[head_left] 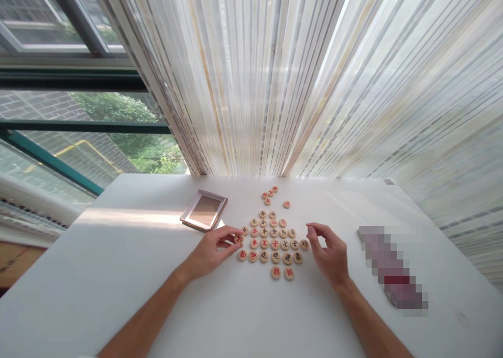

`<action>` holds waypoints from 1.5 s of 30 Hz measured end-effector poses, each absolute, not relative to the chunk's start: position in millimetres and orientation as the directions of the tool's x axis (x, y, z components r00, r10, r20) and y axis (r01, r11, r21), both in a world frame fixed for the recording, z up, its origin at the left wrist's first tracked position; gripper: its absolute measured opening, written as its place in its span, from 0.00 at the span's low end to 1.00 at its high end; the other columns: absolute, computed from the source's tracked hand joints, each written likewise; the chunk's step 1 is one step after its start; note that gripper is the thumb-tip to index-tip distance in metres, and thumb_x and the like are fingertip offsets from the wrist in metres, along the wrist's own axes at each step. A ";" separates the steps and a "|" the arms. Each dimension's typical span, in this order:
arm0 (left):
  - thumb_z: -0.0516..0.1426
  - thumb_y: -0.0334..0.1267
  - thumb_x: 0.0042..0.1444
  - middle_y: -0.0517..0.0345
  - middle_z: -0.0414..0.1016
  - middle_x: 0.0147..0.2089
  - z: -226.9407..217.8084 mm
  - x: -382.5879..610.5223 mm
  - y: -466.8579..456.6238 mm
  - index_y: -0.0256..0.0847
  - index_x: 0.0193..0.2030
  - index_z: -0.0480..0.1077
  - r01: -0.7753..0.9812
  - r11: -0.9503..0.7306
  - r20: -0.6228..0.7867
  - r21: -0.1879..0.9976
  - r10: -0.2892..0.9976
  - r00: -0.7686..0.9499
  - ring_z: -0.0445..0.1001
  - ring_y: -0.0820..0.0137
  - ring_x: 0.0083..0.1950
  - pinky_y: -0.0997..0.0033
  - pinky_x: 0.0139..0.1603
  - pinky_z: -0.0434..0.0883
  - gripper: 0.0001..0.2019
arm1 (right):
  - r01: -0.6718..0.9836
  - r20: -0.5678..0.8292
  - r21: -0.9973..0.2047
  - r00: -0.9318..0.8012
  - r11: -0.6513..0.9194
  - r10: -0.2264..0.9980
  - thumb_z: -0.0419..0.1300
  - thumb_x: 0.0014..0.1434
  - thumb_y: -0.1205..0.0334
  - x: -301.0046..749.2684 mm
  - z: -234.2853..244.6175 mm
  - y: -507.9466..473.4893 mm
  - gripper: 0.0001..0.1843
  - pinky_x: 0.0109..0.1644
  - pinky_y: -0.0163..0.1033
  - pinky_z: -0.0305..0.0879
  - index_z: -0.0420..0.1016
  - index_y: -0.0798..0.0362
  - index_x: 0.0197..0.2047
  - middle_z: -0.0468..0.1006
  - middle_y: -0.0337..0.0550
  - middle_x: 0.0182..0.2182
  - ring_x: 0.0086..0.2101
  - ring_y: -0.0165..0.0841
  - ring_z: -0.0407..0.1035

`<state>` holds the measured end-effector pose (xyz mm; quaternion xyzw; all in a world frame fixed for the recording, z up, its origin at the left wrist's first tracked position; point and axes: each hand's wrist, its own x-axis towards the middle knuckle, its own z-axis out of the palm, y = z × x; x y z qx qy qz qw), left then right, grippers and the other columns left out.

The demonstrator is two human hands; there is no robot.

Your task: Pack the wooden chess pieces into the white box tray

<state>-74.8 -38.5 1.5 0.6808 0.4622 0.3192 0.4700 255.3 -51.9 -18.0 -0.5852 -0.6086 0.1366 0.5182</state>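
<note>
Round wooden Chinese chess pieces [274, 244] with red or black characters lie in rows on the white table. At the left end of these rows, my left hand [212, 250] pinches one red-marked Chinese chess piece [238, 239] between thumb and fingers. A black-marked piece [245, 231] lies right beside those fingertips. My right hand [328, 250] is just right of the rows, nearest to the rightmost black-marked piece [304, 245]. Its thumb and index finger are pressed together, and I see nothing between them. Two red-marked pieces [275, 272] form the row closest to me.
A shallow open box [223, 211] lies left of the pieces. Several loose pieces [271, 193] lie toward the table's far edge. A long pixelated item [393, 269] rests on the table [243, 321] at right. Striped curtains [251, 85] hang behind; a window is at left.
</note>
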 end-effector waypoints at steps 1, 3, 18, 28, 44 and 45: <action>0.63 0.44 0.62 0.52 0.79 0.51 3.3 -74.5 -42.3 0.42 0.54 0.76 0.327 -0.127 -0.002 0.937 0.930 0.368 0.81 0.65 0.47 0.67 0.50 0.81 0.16 | 0.565 0.468 -0.775 0.214 0.283 0.857 0.60 0.66 0.57 252.7 -15.2 -53.9 0.09 0.39 0.38 0.73 0.79 0.51 0.42 0.82 0.42 0.32 0.31 0.35 0.77; 0.63 0.44 0.62 0.51 0.79 0.50 7.0 -71.7 -51.7 0.41 0.54 0.76 0.319 -0.132 0.002 0.938 0.927 0.375 0.81 0.66 0.46 0.67 0.49 0.81 0.16 | 0.548 0.457 -0.782 0.181 0.297 0.871 0.60 0.66 0.57 244.3 -7.0 -60.7 0.08 0.40 0.38 0.73 0.79 0.51 0.42 0.82 0.42 0.33 0.32 0.35 0.77; 0.64 0.39 0.62 0.53 0.81 0.41 -7.3 -35.9 -102.0 0.41 0.49 0.74 0.243 -0.626 0.332 0.741 0.656 0.678 0.78 0.70 0.37 0.73 0.39 0.76 0.11 | 0.031 -0.132 -0.991 -0.259 -0.129 0.957 0.62 0.66 0.51 168.1 -1.5 -151.2 0.10 0.40 0.38 0.75 0.72 0.49 0.42 0.81 0.43 0.35 0.35 0.36 0.78; 0.59 0.35 0.66 0.50 0.80 0.52 -11.5 -46.4 -85.3 0.41 0.54 0.73 0.557 -0.758 0.423 0.339 0.652 0.629 0.76 0.60 0.52 0.58 0.52 0.72 0.11 | 0.027 -0.131 -0.991 -0.057 -0.130 0.990 0.65 0.64 0.53 202.5 -30.7 -163.7 0.10 0.42 0.38 0.77 0.80 0.49 0.44 0.80 0.44 0.34 0.35 0.36 0.76; 0.58 0.30 0.67 0.54 0.83 0.49 -16.4 -48.6 -85.4 0.43 0.52 0.75 0.610 -0.766 0.460 0.201 0.624 0.632 0.76 0.63 0.50 0.61 0.50 0.68 0.10 | -0.066 -0.094 -0.993 -0.035 -0.096 0.995 0.66 0.63 0.56 205.7 -38.3 -162.5 0.09 0.45 0.40 0.79 0.79 0.49 0.45 0.80 0.45 0.38 0.37 0.36 0.77; 0.58 0.30 0.66 0.55 0.83 0.49 -15.8 -48.1 -87.3 0.42 0.51 0.76 0.601 -0.775 0.466 0.198 0.614 0.638 0.76 0.63 0.50 0.61 0.50 0.68 0.09 | -0.069 -0.095 -0.993 -0.036 -0.098 0.995 0.66 0.63 0.56 205.7 -37.7 -162.6 0.09 0.45 0.40 0.79 0.79 0.49 0.45 0.80 0.44 0.37 0.37 0.36 0.77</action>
